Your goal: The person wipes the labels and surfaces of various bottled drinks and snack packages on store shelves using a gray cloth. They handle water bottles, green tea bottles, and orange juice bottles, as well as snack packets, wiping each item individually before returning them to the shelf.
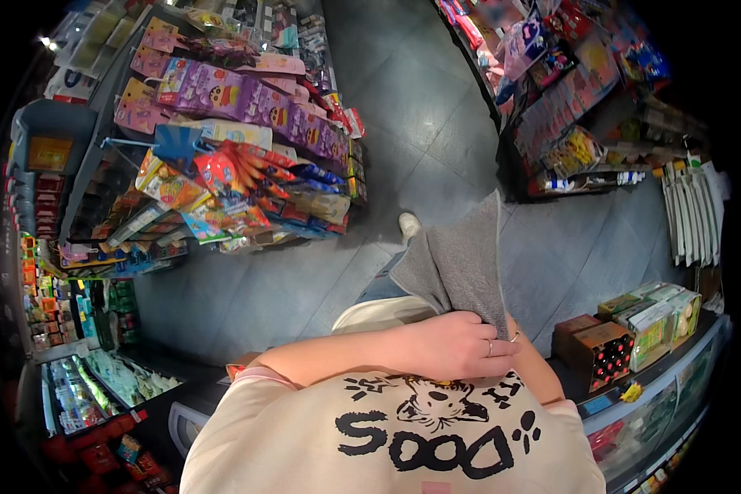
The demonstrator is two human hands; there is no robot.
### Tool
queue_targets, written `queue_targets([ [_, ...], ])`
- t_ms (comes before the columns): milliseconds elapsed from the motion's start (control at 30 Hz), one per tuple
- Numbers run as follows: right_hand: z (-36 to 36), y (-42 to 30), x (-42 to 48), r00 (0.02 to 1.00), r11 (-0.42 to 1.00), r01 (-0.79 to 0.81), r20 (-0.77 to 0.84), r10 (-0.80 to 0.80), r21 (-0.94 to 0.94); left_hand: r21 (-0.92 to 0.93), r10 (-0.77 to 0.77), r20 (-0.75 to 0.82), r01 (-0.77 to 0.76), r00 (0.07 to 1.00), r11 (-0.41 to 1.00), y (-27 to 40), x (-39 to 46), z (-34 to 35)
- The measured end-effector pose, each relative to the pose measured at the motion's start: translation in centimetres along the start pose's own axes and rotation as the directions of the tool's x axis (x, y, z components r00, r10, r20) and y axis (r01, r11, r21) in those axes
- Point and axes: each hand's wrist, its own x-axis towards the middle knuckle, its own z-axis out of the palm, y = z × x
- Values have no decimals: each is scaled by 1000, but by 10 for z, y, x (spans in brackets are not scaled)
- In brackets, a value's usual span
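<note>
My left hand (460, 346) lies across the front of my body, its fingers bent over the gathered end of a grey cloth (463, 259). A ring is on one finger. The cloth spreads forward and up from the hand, with a pointed corner and a pale stitched edge. Just behind these fingers, my right hand (511, 325) is mostly hidden by the left hand and the cloth. Its grip cannot be made out. Below both forearms is a cream T-shirt (370, 457) with a black printed drawing and lettering.
Hanging snack packets (231, 179) crowd a shelf rack (86, 179) at left. Another stocked display (568, 117) stands at upper right, with grey tiled floor (407, 111) between. Boxed drinks (611, 358) and cartons (661, 327) sit on a glass-fronted freezer (654, 407) at right. My shoe (409, 226) points ahead.
</note>
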Motion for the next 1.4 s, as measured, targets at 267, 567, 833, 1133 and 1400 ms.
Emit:
queue_targets([
  [267,-37,74,138,942,751,-305,68,330,586,-212,-134,8,132,991,968,-92,14,-59],
  [567,14,135,269,913,647,-401,231,335,649,-220,-272,-333,207,903,953,-202,34,-150],
  [833,42,172,353,909,741,-322,410,69,589,-285,-556,-252,488,792,825,-261,24,-187],
  [1133,40,230,472,811,617,-344,555,-185,708,-71,-618,-458,667,639,742,-339,68,-229],
  [1400,60,280,521,834,631,-308,521,-180,712,-216,-695,-686,851,217,479,-402,74,-233],
])
